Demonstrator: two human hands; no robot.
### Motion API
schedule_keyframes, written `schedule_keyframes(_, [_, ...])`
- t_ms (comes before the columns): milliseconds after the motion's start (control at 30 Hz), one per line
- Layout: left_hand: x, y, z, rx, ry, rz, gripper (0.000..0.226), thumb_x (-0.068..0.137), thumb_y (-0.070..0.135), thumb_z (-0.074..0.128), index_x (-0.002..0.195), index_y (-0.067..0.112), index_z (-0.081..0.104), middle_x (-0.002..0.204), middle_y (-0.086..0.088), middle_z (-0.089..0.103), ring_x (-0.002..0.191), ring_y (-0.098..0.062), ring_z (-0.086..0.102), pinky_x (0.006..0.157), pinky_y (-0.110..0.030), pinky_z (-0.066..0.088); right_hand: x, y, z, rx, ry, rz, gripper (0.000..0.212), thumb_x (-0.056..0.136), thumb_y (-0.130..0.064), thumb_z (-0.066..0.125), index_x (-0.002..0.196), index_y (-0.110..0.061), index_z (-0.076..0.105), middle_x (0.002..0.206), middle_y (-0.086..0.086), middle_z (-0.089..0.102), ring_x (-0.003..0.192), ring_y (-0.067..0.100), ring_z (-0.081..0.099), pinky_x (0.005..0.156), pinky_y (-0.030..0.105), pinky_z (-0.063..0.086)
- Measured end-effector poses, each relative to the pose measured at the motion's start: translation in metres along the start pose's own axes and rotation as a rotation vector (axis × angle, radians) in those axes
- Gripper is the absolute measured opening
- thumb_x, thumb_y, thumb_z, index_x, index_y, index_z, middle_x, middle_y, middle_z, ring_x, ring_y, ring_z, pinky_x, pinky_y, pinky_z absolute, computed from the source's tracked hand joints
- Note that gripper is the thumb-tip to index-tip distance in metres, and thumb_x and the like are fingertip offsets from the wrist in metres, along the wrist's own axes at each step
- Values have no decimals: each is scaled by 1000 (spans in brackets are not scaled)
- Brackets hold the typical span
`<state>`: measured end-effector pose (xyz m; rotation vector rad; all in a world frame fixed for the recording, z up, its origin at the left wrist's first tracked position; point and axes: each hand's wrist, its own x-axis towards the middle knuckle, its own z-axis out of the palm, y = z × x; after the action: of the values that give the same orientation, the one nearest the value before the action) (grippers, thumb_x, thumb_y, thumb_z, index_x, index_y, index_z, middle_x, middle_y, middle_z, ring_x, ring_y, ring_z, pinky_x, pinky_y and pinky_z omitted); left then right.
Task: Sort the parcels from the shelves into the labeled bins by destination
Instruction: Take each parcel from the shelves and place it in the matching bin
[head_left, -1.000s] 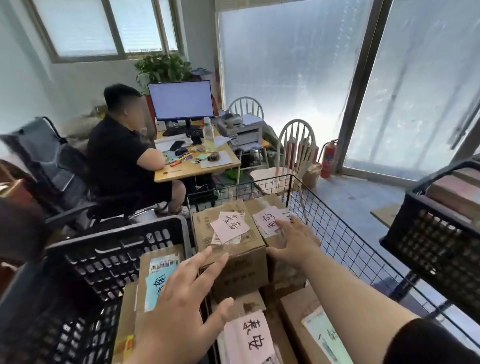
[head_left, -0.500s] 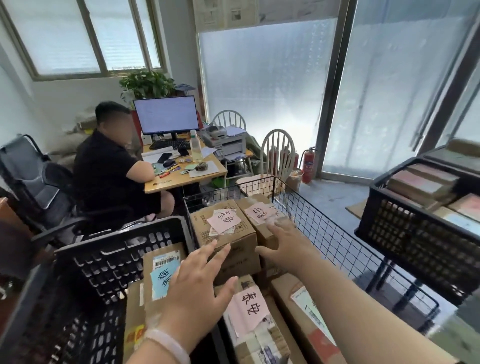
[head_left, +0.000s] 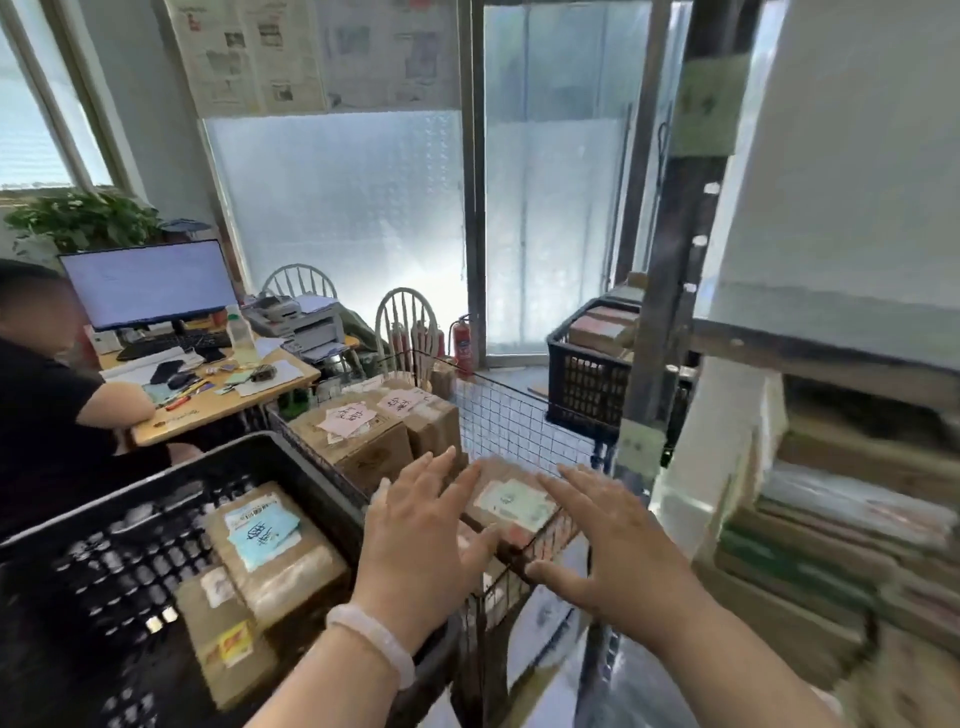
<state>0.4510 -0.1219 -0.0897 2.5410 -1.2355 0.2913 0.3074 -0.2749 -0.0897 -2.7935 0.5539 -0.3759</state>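
Holding left hand (head_left: 421, 535) and right hand (head_left: 613, 545) open, fingers spread, over the wire basket (head_left: 519, 421), flanking the green-labelled parcel (head_left: 511, 501) inside it.

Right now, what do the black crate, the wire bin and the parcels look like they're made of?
The black crate looks like moulded plastic, matte, with slotted walls. The wire bin is thin metal wire in a square grid, dark-coated, probably steel. The parcels look like brown cardboard, some with glossy clear tape and paper labels.
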Motion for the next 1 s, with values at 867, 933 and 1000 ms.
schedule_keyframes(867, [-187,449,15,-394,-156,930,69,87,71,33,151,49,17,157,14,24,146,-13,19,117,-37,23,-483,149,-149,-228,406,903,90,72,-83,34,150,-50,2,161,-17,4,149,9,3,122,35,14])
schedule_keyframes(933, [-204,487,20,-421,-183,949,70,87,71,30,151,49,12,158,15,19,147,-11,13,118,-34,18,-517,172,-164,-216,428,962,87,78,-77,47,150,-49,5,161,-16,6,149,10,6,122,35,16])
schedule_keyframes(1000, [-217,523,28,-423,-177,972,73,83,73,23,151,50,13,158,15,20,147,-12,14,117,-33,18,-549,198,-176,-205,450,1024,86,81,-71,54,150,-49,8,161,-15,8,148,11,10,121,35,20])
